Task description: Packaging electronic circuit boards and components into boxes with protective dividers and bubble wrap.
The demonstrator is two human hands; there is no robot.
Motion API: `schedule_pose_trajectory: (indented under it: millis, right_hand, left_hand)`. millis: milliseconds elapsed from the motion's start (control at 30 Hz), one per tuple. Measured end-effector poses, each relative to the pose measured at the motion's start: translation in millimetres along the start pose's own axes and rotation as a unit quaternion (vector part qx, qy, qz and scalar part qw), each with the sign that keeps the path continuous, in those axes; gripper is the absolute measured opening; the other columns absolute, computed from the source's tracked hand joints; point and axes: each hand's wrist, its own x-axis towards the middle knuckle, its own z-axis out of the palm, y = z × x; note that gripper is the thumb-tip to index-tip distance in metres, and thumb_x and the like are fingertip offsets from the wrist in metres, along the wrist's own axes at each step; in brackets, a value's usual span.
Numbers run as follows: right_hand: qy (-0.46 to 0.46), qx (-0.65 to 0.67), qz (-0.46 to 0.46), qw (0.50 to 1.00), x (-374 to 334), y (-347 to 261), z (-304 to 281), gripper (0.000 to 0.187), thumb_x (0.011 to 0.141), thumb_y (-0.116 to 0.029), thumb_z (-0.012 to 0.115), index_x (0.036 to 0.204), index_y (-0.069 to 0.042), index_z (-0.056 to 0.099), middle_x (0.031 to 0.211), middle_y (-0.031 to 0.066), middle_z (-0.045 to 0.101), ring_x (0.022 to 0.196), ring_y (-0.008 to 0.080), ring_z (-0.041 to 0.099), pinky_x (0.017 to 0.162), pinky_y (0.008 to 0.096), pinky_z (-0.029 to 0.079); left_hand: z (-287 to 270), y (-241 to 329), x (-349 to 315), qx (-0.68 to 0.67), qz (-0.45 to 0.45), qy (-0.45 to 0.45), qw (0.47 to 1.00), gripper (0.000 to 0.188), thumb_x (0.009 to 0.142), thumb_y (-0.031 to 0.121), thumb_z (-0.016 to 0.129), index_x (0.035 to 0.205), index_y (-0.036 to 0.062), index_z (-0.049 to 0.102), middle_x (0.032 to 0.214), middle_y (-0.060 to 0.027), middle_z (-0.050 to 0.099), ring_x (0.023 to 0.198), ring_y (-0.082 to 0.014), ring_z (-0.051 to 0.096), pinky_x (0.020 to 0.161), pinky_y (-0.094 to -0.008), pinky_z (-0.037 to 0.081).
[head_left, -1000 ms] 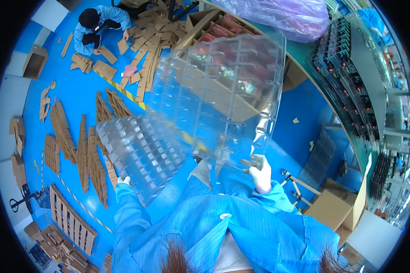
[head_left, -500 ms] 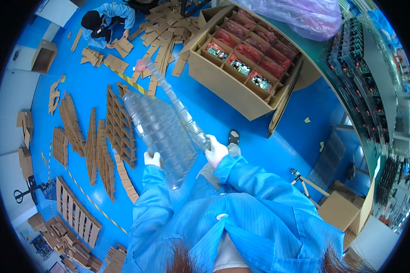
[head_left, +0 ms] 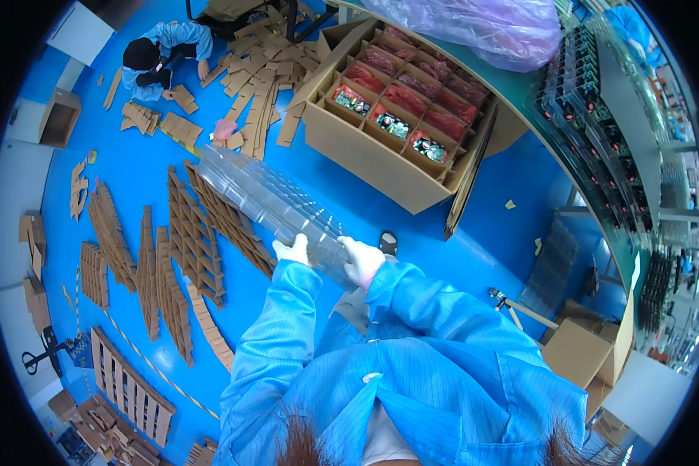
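Note:
Clear plastic trays (head_left: 268, 206) with rows of moulded pockets are in front of me, tilted and lying close together; I cannot tell exactly how many. My left hand (head_left: 293, 251), white-gloved, is closed on their near left edge. On the near right edge, my right hand (head_left: 362, 262), also gloved, grips the trays with the fingers over the rim. The far end of the trays points away to the left, above the blue floor (head_left: 349, 186). What the fingers do under the edges is hidden.
Ahead to the right stands a cardboard box (head_left: 373, 167) with dividers, red bags and circuit boards. Cardboard partitions (head_left: 190, 233) and a wooden pallet (head_left: 132, 380) lie at left. A co-worker (head_left: 163, 58) crouches by a cardboard pile (head_left: 260, 74). A green table (head_left: 512, 101) curves along the right.
The two clear trays, apart and spread before, have come together. My left hand has moved up and right, closer to my right hand. A pink piece now shows on the floor.

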Motion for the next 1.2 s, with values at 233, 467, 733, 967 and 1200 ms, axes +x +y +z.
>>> schedule_pose_trajectory:
  millis: [233,467,733,967,1200]
  right_hand:
    - [-0.045,-0.070,0.004,0.996,-16,68,-5,0.046,0.071,-0.015,0.056,0.116,-0.012,0.044,0.096,0.0140,0.058,0.089,0.0327,0.054,0.077,0.0362,0.044]
    - [-0.074,-0.122,-0.018,0.990,-20,77,-15,0.050,0.070,-0.025,0.061,0.114,-0.007,0.044,0.098,0.0149,0.057,0.090,0.0338,0.052,0.078,0.0379,0.043]
    - [-0.146,-0.212,0.080,0.963,-14,18,-32,0.051,0.061,-0.030,0.066,0.099,-0.003,0.045,0.094,0.0212,0.056,0.082,0.0370,0.054,0.077,0.0427,0.042]
    - [-0.006,-0.259,0.024,0.966,-15,30,-18,0.049,0.057,-0.026,0.067,0.096,-0.005,0.047,0.094,0.0188,0.055,0.092,0.0341,0.050,0.078,0.0406,0.042]
    - [-0.026,-0.238,0.118,0.964,-27,26,-3,0.051,0.055,-0.028,0.068,0.096,-0.004,0.048,0.095,0.0164,0.054,0.092,0.0325,0.048,0.076,0.0399,0.042]
  left_hand:
    - [29,-68,-43,-0.112,-0.136,-0.098,0.979,0.049,0.075,0.024,0.065,0.111,0.0063,0.036,0.102,-0.0188,0.052,0.079,-0.0292,0.058,0.057,-0.0405,0.053]
    - [29,-33,-58,0.005,-0.226,-0.154,0.962,0.060,0.074,0.035,0.066,0.116,0.0037,0.036,0.100,-0.0190,0.055,0.078,-0.0292,0.061,0.058,-0.0391,0.054]
    - [-9,-38,-16,0.343,-0.042,-0.302,0.888,0.057,0.073,0.045,0.062,0.106,-0.0002,0.052,0.081,-0.0141,0.061,0.071,-0.0277,0.059,0.057,-0.0328,0.049]
    - [-68,92,48,0.585,0.478,-0.102,0.647,0.056,0.064,0.029,0.063,0.113,0.0067,0.048,0.122,-0.0183,0.043,0.111,-0.0330,0.042,0.091,-0.0379,0.037]
    - [-68,117,212,0.390,0.219,-0.200,0.872,0.065,0.075,0.038,0.060,0.127,0.0048,0.038,0.125,-0.0177,0.041,0.114,-0.0318,0.041,0.096,-0.0366,0.034]
